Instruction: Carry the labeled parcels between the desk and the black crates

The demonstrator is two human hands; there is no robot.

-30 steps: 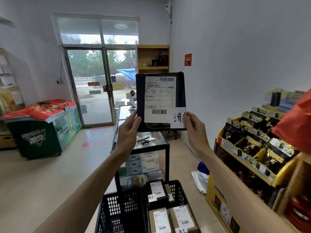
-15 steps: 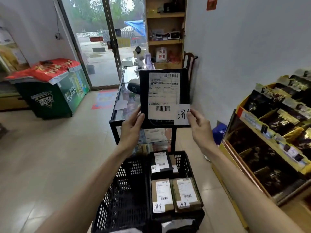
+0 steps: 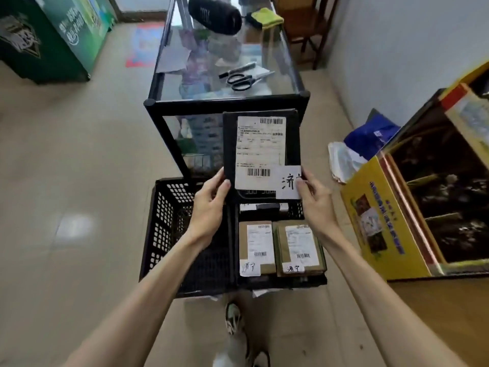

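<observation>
**A:** What is in hand right now?

**B:** A flat black parcel with a white shipping label and a handwritten white tag (image 3: 260, 152). The left hand (image 3: 209, 205) pinches its lower left corner, thumb on the front face and fingers behind. The right hand (image 3: 313, 198) pinches the lower right corner, thumb on the handwritten tag. Both hands are closed on it, neither wide open.

**A:** And where is the parcel?

**B:** Held upright in the air, above the far end of the black perforated plastic crate on the right (image 3: 296, 210), in front of the glass-topped desk with a black frame (image 3: 304, 95). It touches neither.

**A:** What is in the crates?

**B:** The right one holds two brown cardboard parcels with white labels (image 3: 280, 247) side by side at the near end, and a dark parcel (image 3: 267, 207) beyond them, mostly hidden. The black perforated crate on the left (image 3: 169, 221) shows nothing inside, from what I can see.

**A:** So which step is this?

**B:** I judge it a carry, with the parcel about to go down into a crate. The handwritten tag looks like those on the brown parcels, though a thumb covers part of it, so the right crate seems the likely one.

**A:** What does the next move need?

**B:** Tipping the parcel flat and lowering it onto the stack without catching the crate's rim, then letting go with both hands.
</observation>
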